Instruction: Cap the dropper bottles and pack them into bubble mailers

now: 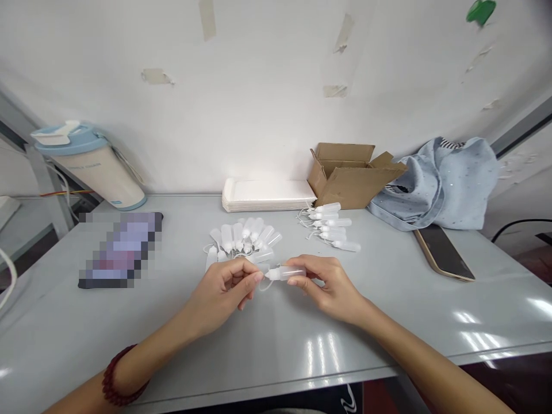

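Observation:
A small translucent bottle with a white pointed tip lies level between my hands above the grey table. My right hand pinches its body from the right. At the tip, the thumb and forefinger of my left hand are pressed together; whatever they grip is too small to make out. A thin loop hangs below the bottle's neck. Just behind my left hand is a pile of similar bottles. Several more bottles lie in a loose column to the right, their tips pointing left.
Against the wall stand a stack of white trays and an open cardboard box. A blue bag and a phone are at right. At left are a tumbler and a pixelated phone.

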A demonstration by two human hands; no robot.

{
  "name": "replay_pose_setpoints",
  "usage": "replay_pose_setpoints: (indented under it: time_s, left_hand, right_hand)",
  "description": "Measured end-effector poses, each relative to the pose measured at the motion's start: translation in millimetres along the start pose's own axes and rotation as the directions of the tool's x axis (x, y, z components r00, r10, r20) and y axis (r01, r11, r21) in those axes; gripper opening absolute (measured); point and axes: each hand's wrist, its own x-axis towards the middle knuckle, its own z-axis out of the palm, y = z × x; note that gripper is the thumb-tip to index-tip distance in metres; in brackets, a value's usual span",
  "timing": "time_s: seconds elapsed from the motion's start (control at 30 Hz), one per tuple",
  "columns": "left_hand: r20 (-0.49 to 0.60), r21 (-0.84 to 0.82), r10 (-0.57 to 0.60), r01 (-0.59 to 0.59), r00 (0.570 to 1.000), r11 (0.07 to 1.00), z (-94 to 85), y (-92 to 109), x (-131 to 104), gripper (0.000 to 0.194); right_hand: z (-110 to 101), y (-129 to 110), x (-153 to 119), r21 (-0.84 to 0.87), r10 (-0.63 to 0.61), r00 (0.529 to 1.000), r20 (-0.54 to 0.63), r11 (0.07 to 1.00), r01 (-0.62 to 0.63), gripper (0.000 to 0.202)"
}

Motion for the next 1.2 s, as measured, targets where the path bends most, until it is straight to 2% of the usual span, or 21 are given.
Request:
replay_pose_setpoints:
  time_s: [0.57, 0.7, 0.77, 0.83, 0.9, 0.97, 1.03, 1.1, 1.2]
  left_hand:
    - [0.043, 0.018, -0.009, 0.008, 0.999, 1.000, -3.3, 0.2, 0.1, 0.027]
    - [0.101, 0.162, -0.017, 0.000, 0.995, 0.987, -13.4, 4.9, -0.4, 0.026]
    - [0.093, 0.264, -0.001, -0.024, 0.996, 0.964, -23.1, 7.6, -1.5, 0.026]
    - [0.003, 0.329, 0.044, -0.042, 0.999, 0.944, -34.6, 9.6, -2.5, 0.025]
    - [-0.177, 0.363, 0.119, -0.047, 0.977, 0.931, -46.0, 10.2, -2.6, 0.027]
    - [-0.377, 0.410, 0.178, -0.009, 0.909, 0.912, -55.1, 8.4, -1.3, 0.028]
    - [-0.495, 0.488, 0.231, 0.048, 0.838, 0.871, -60.2, 3.9, 1.1, 0.026]
    - [-0.514, 0.590, 0.294, 0.084, 0.806, 0.803, -60.7, -2.3, 3.8, 0.022]
    - [-0.465, 0.713, 0.365, 0.096, 0.807, 0.695, -54.1, -10.9, 6.9, 0.021]
  right_hand:
    - [3.9, -0.6, -1.6, -0.033, -0.068, 0.998, -0.013, 0.997, 0.067, 0.017]
    - [8.7, 4.1, -1.2, -0.053, -0.091, 0.996, 0.005, 0.994, 0.092, 0.018]
    - [9.4, 7.3, 0.2, -0.106, -0.110, 0.994, 0.018, 0.988, 0.111, 0.020]
    - [6.5, 10.7, 2.5, -0.168, -0.111, 0.994, 0.004, 0.980, 0.110, 0.022]
    - [0.2, 13.9, 5.2, -0.218, -0.090, 0.995, -0.037, 0.973, 0.080, 0.022]
    - [-7.4, 16.7, 7.5, -0.261, -0.044, 0.997, -0.061, 0.965, 0.027, 0.018]
    - [-14.0, 18.8, 9.0, -0.311, 0.007, 0.999, -0.043, 0.950, -0.020, 0.014]
    - [-18.6, 20.1, 9.5, -0.366, 0.036, 0.999, -0.005, 0.930, -0.036, 0.013]
    - [-22.3, 20.6, 9.1, -0.432, 0.060, 0.997, 0.048, 0.901, -0.033, 0.012]
